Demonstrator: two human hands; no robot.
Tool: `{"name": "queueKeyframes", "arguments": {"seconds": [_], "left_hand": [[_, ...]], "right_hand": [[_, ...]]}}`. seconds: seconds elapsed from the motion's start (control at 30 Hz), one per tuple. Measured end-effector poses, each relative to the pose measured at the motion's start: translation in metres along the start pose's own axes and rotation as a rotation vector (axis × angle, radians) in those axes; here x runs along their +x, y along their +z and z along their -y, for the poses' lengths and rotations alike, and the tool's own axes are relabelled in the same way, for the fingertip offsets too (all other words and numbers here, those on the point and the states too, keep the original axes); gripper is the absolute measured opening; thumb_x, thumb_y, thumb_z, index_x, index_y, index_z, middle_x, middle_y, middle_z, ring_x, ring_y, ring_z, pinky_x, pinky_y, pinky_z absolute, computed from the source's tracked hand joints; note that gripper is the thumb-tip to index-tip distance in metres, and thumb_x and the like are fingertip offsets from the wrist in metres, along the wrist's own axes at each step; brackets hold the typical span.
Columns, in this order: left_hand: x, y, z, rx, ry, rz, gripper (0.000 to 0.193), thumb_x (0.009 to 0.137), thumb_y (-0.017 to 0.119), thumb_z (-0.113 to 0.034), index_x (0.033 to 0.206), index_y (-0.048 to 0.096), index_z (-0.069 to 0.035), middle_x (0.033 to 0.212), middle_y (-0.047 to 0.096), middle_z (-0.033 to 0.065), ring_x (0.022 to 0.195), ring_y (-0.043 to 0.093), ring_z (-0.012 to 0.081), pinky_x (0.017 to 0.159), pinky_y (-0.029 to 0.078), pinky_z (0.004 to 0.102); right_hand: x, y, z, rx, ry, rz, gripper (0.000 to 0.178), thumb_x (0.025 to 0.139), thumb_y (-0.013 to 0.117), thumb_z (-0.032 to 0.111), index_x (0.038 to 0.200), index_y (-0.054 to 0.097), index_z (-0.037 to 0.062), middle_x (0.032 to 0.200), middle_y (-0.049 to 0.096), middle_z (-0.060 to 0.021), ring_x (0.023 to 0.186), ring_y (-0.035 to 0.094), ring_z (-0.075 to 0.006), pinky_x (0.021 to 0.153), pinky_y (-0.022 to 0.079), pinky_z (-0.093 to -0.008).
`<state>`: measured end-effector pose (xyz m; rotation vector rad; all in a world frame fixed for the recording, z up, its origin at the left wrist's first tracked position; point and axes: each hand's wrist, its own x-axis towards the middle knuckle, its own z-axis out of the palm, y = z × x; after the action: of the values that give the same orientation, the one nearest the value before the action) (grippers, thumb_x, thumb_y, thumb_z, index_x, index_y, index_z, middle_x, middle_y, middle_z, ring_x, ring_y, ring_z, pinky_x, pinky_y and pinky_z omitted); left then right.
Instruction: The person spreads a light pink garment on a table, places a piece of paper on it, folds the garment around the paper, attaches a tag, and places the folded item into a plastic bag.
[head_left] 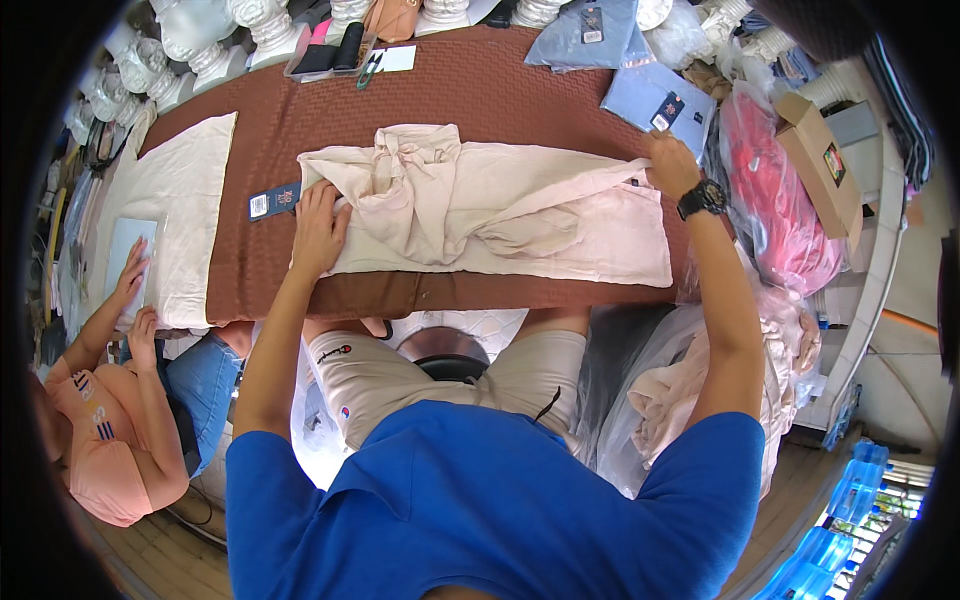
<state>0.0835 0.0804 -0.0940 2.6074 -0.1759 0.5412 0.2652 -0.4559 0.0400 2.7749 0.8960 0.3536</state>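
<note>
A beige garment [540, 205] lies lengthwise across the table in front of me, flat toward its right end and bunched into loose folds toward its left. My left hand [320, 225] rests on the left end of it, thumb apart from the fingers. A dark blue hang tag [274, 201] sticks out beside those fingers. At the far right corner, my right hand [672, 165] is closed on the garment's edge and draws it taut. A small dark label shows just beside that grip. The garment's exact kind is hard to make out through the folds.
A brown cloth [480, 90] covers the table. Folded blue garments [655, 100] with tags lie at the back right, near a bagged red bundle [765, 190] and a cardboard box [820, 165]. At left, a co-worker's hands [135, 275] rest near another pale cloth [190, 200].
</note>
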Motion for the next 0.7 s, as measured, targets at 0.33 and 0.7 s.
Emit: {"name": "queueKeyframes", "arguments": {"seconds": [0.33, 0.7], "left_hand": [[0.000, 0.007, 0.012, -0.071, 0.030, -0.054, 0.025, 0.096, 0.054, -0.015, 0.115, 0.058, 0.000, 0.128, 0.055, 0.0161, 0.124, 0.046, 0.0347, 0.105, 0.034, 0.0448], [0.036, -0.015, 0.047, -0.411, -0.193, -0.081, 0.039, 0.079, 0.060, 0.015, 0.114, 0.055, 0.000, 0.109, 0.053, 0.0167, 0.097, 0.062, 0.0280, 0.083, 0.053, 0.0369]], "right_hand": [[-0.076, 0.008, 0.061, 0.381, -0.084, 0.447, 0.037, 0.081, 0.071, 0.018, 0.114, 0.062, 0.0032, 0.112, 0.063, -0.0217, 0.112, 0.058, -0.0396, 0.097, 0.048, -0.0458], [0.076, 0.000, 0.353, 0.625, -0.234, -0.101, 0.027, 0.080, 0.072, 0.016, 0.104, 0.069, 0.0039, 0.100, 0.062, -0.0156, 0.096, 0.062, -0.0365, 0.081, 0.051, -0.0448]]}}
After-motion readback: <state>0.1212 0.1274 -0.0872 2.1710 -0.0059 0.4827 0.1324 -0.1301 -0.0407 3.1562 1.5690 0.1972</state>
